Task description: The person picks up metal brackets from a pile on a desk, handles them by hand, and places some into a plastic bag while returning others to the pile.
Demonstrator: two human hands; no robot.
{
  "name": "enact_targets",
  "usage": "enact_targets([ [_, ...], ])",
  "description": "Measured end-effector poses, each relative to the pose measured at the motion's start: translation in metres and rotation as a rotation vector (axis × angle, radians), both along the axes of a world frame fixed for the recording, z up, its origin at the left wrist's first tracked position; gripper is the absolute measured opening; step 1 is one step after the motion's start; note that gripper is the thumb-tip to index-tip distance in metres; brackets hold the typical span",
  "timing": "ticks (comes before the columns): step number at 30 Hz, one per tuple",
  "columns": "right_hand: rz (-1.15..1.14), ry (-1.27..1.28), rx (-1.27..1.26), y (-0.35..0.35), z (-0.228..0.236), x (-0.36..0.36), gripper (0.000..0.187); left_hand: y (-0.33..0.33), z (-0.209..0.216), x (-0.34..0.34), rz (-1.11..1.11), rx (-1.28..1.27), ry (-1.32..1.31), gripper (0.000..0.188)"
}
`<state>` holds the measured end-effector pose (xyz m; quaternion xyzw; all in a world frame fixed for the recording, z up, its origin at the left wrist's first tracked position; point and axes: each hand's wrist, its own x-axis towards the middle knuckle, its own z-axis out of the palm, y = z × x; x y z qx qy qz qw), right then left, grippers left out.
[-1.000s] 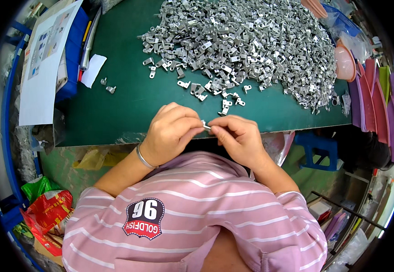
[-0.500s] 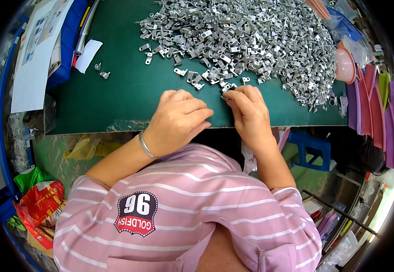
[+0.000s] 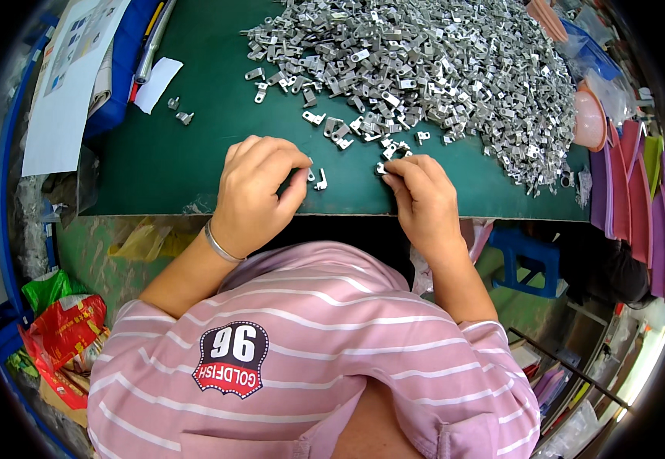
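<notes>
My left hand [image 3: 260,187] is closed in a pinch above the near edge of the green table, a small L-shaped metal bracket [image 3: 311,174] showing at its fingertips. Just beside those fingertips, a second bracket [image 3: 321,180] sits on the tabletop. My right hand [image 3: 429,200] pinches another small metal bracket [image 3: 381,168] between thumb and fingers, close to a few loose brackets [image 3: 390,150]. Behind both hands spreads a large heap of the same silvery brackets [image 3: 439,69]. Part of each held piece is hidden by my fingers.
Two stray metal parts [image 3: 185,118] lie at left near a torn white paper [image 3: 158,86] and a blue bin [image 3: 118,99]. A pink bowl [image 3: 590,118] and coloured sheets [image 3: 630,191] are at right. A blue stool [image 3: 527,260] stands below the table [image 3: 217,99].
My left hand has moved left, away from my right hand, and now pinches a bracket. A bracket now shows on the table between them. My right hand remains near the loose brackets.
</notes>
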<state>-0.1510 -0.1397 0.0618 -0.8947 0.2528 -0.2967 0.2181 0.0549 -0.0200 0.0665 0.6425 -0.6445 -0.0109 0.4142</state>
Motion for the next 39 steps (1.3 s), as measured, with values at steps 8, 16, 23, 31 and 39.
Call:
enact_targets([
  [8, -0.050, -0.177, 1.138, 0.011, 0.014, -0.005, 0.009, 0.006, 0.002, -0.007, -0.098, 0.116, 0.043, 0.028],
  [16, 0.073, -0.275, 1.328, 0.009, 0.015, -0.009, 0.010, 0.000, -0.006, -0.014, -0.191, 0.134, 0.140, 0.032],
  [23, 0.089, -0.049, 0.042, 0.022, 0.002, 0.007, 0.013, -0.003, -0.004, -0.013, -0.141, 0.082, 0.281, 0.022],
  [31, -0.092, 0.056, -0.157, -0.005, 0.007, 0.008, 0.023, -0.040, 0.006, -0.009, -0.162, 0.026, 0.026, 0.020],
  [39, -0.114, -0.221, 0.533, 0.006, 0.012, 0.006, 0.018, -0.045, 0.003, -0.010, -0.166, 0.131, 0.029, 0.015],
])
